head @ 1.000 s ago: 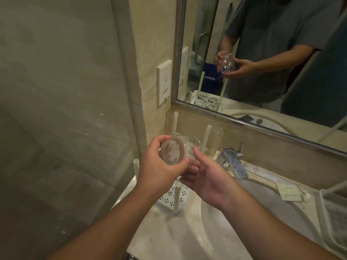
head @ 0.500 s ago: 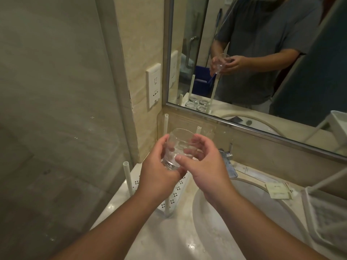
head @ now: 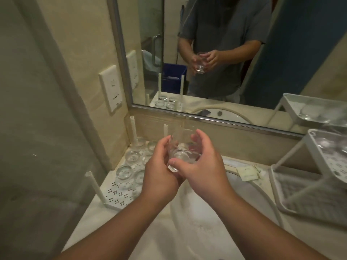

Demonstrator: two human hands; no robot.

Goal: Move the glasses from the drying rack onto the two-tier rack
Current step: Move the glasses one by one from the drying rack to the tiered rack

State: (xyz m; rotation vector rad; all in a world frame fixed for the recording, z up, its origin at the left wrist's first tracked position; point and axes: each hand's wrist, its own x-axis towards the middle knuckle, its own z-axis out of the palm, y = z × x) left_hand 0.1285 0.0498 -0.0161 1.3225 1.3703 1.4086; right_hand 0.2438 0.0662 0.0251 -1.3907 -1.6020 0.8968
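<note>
Clear round glass tumbler (head: 181, 147) cupped by both hands' (head: 159, 171) (head: 202, 166) curled fingers, several glasses (head: 132, 156) left at nine o'clock, white two-tier rack (head: 308, 186) at three partly filled.

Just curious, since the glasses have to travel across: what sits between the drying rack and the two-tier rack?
In the head view, the round sink basin lies between the drying rack and the two-tier rack. Both hands hold a glass above it.

Both your forearms reach forward and converge, your left hand (head: 159, 172) cupping the glass (head: 180, 147) from its left side with curled fingers while your right hand (head: 202, 166) wraps it from the right, thumb across the base.
</note>
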